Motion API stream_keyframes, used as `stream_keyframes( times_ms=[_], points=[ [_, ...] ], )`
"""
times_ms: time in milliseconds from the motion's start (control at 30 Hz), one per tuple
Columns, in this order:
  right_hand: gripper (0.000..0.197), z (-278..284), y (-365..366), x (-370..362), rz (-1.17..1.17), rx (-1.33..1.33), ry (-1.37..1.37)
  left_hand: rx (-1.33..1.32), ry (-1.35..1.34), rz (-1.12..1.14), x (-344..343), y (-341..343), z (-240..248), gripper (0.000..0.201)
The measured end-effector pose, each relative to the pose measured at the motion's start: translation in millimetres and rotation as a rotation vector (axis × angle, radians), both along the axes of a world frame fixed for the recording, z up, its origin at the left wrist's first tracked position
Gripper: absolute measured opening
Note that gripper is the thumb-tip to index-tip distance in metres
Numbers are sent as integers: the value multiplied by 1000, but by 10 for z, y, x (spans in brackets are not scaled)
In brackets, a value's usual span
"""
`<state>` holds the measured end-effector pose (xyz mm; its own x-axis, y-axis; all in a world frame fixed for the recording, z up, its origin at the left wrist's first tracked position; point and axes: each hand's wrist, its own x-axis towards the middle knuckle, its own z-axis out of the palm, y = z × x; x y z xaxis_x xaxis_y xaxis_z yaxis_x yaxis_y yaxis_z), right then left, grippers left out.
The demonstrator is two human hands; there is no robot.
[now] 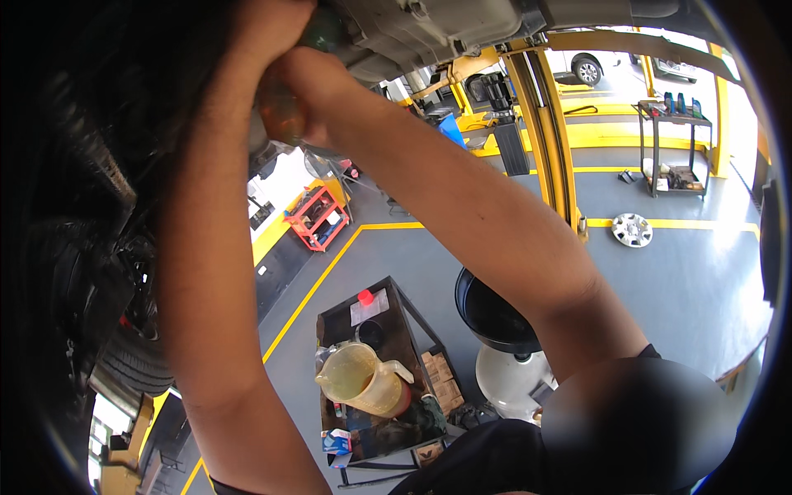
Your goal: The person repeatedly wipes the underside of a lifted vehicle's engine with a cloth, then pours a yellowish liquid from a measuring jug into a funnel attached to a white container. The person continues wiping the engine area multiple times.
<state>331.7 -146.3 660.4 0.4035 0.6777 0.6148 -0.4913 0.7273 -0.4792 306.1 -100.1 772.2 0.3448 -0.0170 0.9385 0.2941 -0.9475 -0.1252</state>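
Both my arms reach up to the underside of a raised car (429, 33). My right hand (318, 82) is closed round a see-through bottle (282, 115), whose lower part looks reddish brown. Just above it, my left hand (272, 29) is curled with its fingers out of sight, beside a dark greenish, glossy surface (324, 31). Whether that surface belongs to the same bottle I cannot tell. The bottle's upper end is hidden by my hands and the shadow.
Below stands a dark trolley (388, 289) bearing a translucent measuring jug (351, 375) and a red cap (365, 297). A black drain funnel (487, 318) tops a white tank (503, 379). A yellow lift post (544, 132), red tool cart (318, 219) and wheel cover (632, 230) are farther off.
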Motion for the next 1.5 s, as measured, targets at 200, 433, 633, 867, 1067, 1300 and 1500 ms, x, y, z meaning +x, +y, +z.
stream_keyframes(
  times_ms=[200,433,633,867,1067,1300,1500],
  points=[
    [24,-121,87,-9,85,55,9,204,-96,-2,15,-60,-156,18],
    [30,-273,110,27,273,77,-100,348,-223,18,164,113,-198,20],
    [29,-490,-64,102,251,-28,-159,311,-280,-108,246,194,-245,20],
    [32,-757,-382,72,182,-35,-182,335,-358,-129,233,156,-321,24],
    [36,-981,-604,21,189,-138,-330,264,-344,-128,235,145,-338,27],
    [18,-739,-801,-15,-131,-306,-483,203,-332,-132,204,119,-365,29],
    [14,-214,-984,-48,-596,-555,-854,155,-281,-183,220,151,-265,31]
  ],
)
